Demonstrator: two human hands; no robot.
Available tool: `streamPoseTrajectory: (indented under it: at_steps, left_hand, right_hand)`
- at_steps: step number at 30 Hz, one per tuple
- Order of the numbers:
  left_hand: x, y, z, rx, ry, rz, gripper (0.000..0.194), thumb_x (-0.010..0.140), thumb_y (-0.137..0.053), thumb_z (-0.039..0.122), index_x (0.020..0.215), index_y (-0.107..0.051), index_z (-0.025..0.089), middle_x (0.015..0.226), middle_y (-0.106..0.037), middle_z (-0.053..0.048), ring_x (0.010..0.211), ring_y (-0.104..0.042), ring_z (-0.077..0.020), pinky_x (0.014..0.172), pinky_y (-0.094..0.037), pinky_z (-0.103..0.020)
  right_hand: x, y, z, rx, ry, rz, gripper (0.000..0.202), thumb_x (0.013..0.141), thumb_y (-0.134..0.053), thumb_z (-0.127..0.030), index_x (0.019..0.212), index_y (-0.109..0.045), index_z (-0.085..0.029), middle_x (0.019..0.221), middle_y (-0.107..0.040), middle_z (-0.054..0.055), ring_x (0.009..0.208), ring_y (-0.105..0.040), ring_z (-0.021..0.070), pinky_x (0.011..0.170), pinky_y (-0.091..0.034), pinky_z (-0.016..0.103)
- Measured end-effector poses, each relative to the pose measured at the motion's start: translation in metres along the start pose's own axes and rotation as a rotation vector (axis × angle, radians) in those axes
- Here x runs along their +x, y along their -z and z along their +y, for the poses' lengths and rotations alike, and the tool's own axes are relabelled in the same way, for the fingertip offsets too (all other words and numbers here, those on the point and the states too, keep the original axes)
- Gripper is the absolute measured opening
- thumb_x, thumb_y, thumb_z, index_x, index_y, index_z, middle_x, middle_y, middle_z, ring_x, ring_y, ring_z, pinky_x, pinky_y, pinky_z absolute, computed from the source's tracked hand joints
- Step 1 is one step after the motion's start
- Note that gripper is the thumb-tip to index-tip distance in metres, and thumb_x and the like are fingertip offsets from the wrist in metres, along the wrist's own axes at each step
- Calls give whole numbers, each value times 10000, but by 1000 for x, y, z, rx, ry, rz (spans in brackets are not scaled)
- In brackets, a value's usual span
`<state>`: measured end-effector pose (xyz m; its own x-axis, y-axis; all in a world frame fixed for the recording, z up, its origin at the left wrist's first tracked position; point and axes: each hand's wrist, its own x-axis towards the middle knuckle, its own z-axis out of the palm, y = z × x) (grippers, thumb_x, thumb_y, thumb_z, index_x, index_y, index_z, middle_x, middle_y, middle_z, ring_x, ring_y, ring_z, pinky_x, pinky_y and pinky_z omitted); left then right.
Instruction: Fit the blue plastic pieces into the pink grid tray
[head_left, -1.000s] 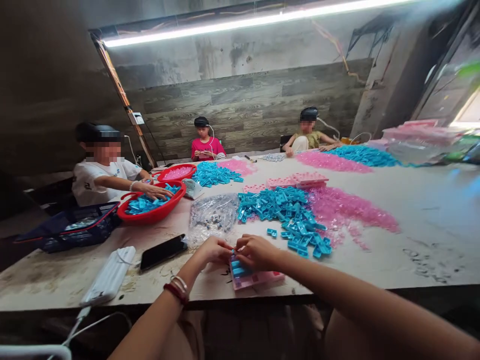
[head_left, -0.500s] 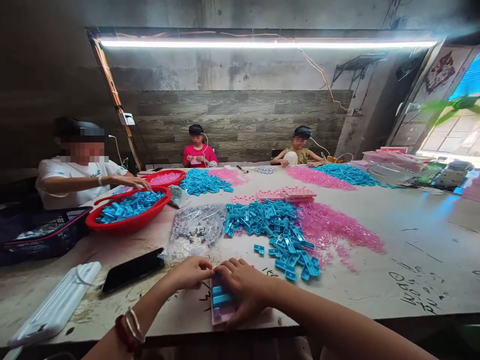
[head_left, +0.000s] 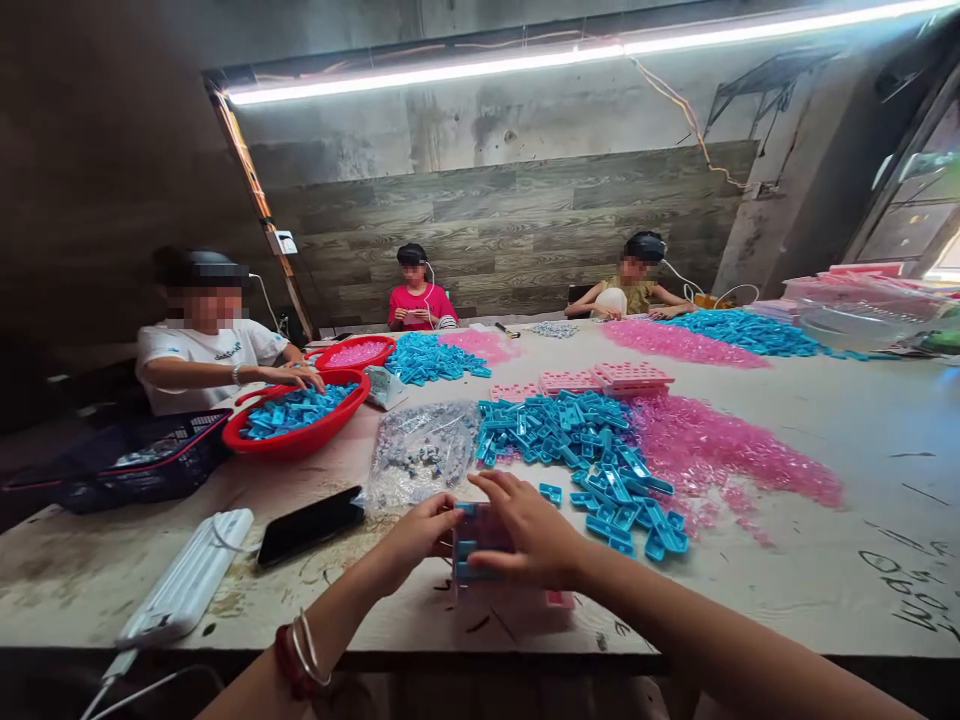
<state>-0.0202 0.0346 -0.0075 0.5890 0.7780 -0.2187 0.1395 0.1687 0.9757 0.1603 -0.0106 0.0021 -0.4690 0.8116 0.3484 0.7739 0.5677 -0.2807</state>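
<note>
A small pink plastic case point(head_left: 491, 592) with blue pieces in it is at the table's front edge, partly covered by my hands and a little blurred. My left hand point(head_left: 416, 540) is closed on its left side, thumb and fingers at the upper left corner. Spread across the top is my right hand point(head_left: 540, 535), its thumb and fingers apart, hiding most of the case. Just beyond lie a pile of blue plastic pieces point(head_left: 570, 430) and a heap of clear pink pieces point(head_left: 735, 455). A clear bag of small parts point(head_left: 420, 450) rests past my left hand.
On the left are a black phone point(head_left: 311, 525), a white power bank point(head_left: 187, 580), a dark basket point(head_left: 150, 465) and a red basin point(head_left: 300, 440) of blue pieces, where a co-worker's hand point(head_left: 296, 375) reaches in. Stacked pink trays point(head_left: 634, 378) stand behind the piles. Two more people sit opposite.
The view has swung left and tilted. My right hand has raised and spread its fingers over the case, and the case sits at a different angle. My left hand stays at its left side.
</note>
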Motion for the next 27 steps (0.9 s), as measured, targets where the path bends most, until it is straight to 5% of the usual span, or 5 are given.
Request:
streamPoseTrajectory:
  at_steps: [3,6,11,17,27]
  left_hand:
    - [-3,-4,7,48,-67,-8,347,718,-588,455,870,-474,164,814,-535,1,767,-545,-142,710,-449,-287]
    - [-6,-7,12,110,-118,-39,324,745,-564,448,874,-476,164,815,-520,6,787,-526,-141,725,-454,-284]
    - [-12,-9,12,245,-231,-109,278,815,-480,418,936,-468,169,848,-538,-11,801,-524,-154,709,-457,-278]
    - [-20,-12,19,601,-411,22,187,862,-408,322,957,-474,176,892,-589,-23,813,-542,-161,729,-400,-258]
    - [-20,-8,15,669,-352,64,254,863,-364,382,934,-487,170,862,-595,-36,795,-546,-183,699,-411,-262]
  right_hand:
    - [5,7,8,65,-156,-73,435,839,-424,-485,1100,-549,-161,1012,-616,112,887,-561,218,723,-389,306]
    - [6,13,12,91,-229,-128,306,842,-452,-424,908,-623,-180,803,-649,59,732,-565,169,602,-339,244]
    - [1,24,7,174,-252,-135,283,813,-497,-433,868,-627,-188,705,-631,21,619,-521,120,531,-274,215]
    - [0,32,-6,116,-268,-65,183,775,-544,-361,810,-593,-189,685,-600,-1,598,-479,105,525,-236,213]
    - [0,18,-9,0,-283,-40,283,820,-477,-456,851,-577,-194,757,-623,19,647,-507,126,521,-211,226]
